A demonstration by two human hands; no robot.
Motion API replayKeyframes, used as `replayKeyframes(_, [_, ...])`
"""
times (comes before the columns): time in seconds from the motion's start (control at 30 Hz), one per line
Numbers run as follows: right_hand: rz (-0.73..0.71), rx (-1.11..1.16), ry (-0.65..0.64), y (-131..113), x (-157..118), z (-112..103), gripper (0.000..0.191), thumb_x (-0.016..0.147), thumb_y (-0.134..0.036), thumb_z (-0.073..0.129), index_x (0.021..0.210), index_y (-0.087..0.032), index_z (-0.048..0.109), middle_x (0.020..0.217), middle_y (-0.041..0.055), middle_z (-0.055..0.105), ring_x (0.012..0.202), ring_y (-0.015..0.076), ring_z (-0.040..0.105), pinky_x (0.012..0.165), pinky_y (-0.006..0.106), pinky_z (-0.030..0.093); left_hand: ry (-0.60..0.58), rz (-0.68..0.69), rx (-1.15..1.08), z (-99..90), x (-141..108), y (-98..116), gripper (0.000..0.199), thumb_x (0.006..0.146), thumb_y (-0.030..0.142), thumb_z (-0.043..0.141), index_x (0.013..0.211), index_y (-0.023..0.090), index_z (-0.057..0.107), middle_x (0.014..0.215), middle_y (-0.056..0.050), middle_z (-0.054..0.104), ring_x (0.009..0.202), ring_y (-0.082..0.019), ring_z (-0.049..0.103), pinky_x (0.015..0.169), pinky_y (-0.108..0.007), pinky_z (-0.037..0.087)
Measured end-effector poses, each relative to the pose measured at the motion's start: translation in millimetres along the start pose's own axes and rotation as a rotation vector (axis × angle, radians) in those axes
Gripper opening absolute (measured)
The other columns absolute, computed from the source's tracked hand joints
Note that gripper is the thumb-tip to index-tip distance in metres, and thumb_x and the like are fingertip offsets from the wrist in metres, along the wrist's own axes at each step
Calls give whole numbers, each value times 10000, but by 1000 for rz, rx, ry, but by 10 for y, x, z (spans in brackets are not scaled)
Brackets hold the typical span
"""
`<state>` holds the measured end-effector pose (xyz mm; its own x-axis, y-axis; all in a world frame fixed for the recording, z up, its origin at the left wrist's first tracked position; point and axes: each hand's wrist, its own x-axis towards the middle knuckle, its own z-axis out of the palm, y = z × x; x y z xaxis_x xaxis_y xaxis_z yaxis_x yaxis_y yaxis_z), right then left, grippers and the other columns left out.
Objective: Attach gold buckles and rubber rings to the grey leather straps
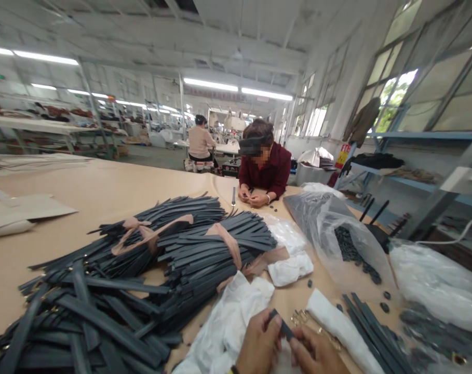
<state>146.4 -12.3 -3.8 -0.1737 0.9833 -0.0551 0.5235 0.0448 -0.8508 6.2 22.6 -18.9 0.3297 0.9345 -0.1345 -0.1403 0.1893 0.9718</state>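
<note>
Near the bottom edge of the head view, a short length of dark grey strap [283,327] spans my two hands. My left hand [258,340] pinches its upper end between thumb and fingers. The fingers of my right hand [317,353] close on the lower end, and the rest of the strap is hidden by the hands. Gold-coloured metal buckles [300,316] lie just beyond my right hand. A crumpled white cloth [231,317] is beside my left hand. Several loose dark straps [370,327] lie to the right, past a folded white cloth [339,324].
Tied bundles of dark straps [220,244] and a loose strap pile [103,317] cover the left of the tan table [115,179]. A clear plastic bag [329,228] holds small dark loops. Across the table a person in dark red [274,171] leans over small parts.
</note>
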Motion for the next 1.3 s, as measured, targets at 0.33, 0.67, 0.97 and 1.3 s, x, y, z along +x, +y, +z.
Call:
replayKeyframes(0.33, [165, 566, -63, -77, -105, -21, 267, 746, -396, 555, 864, -159, 527, 737, 4, 591, 421, 45, 428, 359, 152, 292, -76, -199, -362, 33, -82, 158, 267, 726, 398, 541, 740, 148, 450, 483, 47, 473, 385, -46, 423, 381, -149, 287])
replayKeyframes(0.67, [101, 495, -120, -82, -93, -56, 282, 766, -423, 525, 797, -145, 486, 663, 6, 597, 398, 40, 395, 380, 164, 265, -207, -220, -525, 89, -153, 174, 278, 691, 340, 605, 726, 155, 401, 470, 51, 460, 416, -70, 473, 448, -181, 346])
replayKeyframes(0.97, [117, 326, -39, -82, -91, -15, 295, 787, -442, 485, 711, -157, 494, 530, -31, 522, 410, 62, 377, 397, 180, 249, -191, -21, -160, 56, -115, 70, 268, 674, 361, 621, 730, 141, 478, 538, 33, 510, 473, -74, 477, 486, -191, 355])
replayKeyframes(1.3, [43, 146, 66, -103, -88, -40, 441, 836, -476, 368, 529, -171, 454, 447, -43, 409, 431, 83, 346, 439, 215, 259, -163, -189, -335, 81, -110, 114, 329, 684, 437, 587, 754, 125, 510, 533, 12, 538, 448, -63, 485, 472, -180, 385])
